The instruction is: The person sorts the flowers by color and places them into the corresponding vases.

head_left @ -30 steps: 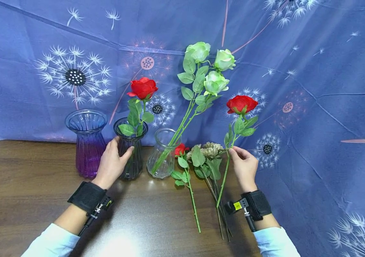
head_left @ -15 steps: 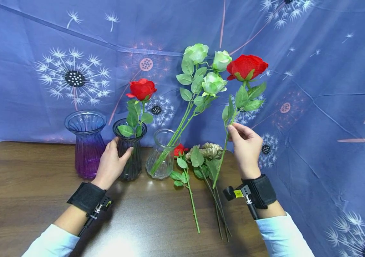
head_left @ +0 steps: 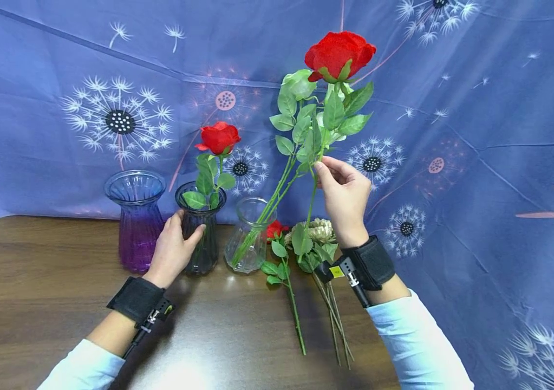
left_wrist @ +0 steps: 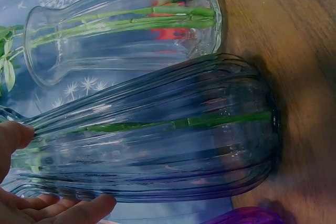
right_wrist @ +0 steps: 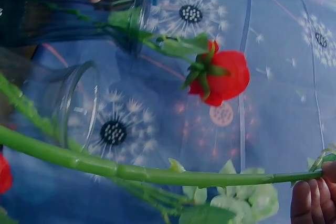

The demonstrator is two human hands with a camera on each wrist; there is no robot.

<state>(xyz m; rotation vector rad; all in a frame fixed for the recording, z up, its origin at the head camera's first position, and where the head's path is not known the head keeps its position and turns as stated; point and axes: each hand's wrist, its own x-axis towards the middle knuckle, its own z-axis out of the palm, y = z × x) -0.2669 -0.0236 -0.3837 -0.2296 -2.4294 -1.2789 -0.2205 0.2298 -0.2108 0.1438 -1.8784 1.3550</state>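
My right hand (head_left: 347, 195) pinches the green stem of a red artificial rose (head_left: 339, 57), holding it upright in the air. Its bloom overlaps the green roses behind in the head view, and its stem (right_wrist: 157, 176) crosses the right wrist view. My left hand (head_left: 170, 252) grips a dark grey glass vase (head_left: 202, 246) around its upper part, thumb on one side and fingers on the other. In that vase stands a second red rose (head_left: 220, 138), its stem visible through the ribbed glass (left_wrist: 184, 145) in the left wrist view.
A blue-to-purple vase (head_left: 140, 233) stands left of the dark one. To the right, a clear vase (head_left: 242, 254) holds several pale green roses (head_left: 298, 86). Another red rose (head_left: 292, 303) and beige flowers (head_left: 320, 232) lie on the wooden table (head_left: 52, 303). Dandelion-patterned cloth hangs behind.
My right hand has lifted the red rose up off the table area and carried it leftward, in front of the green roses. My left hand stays on the dark vase.
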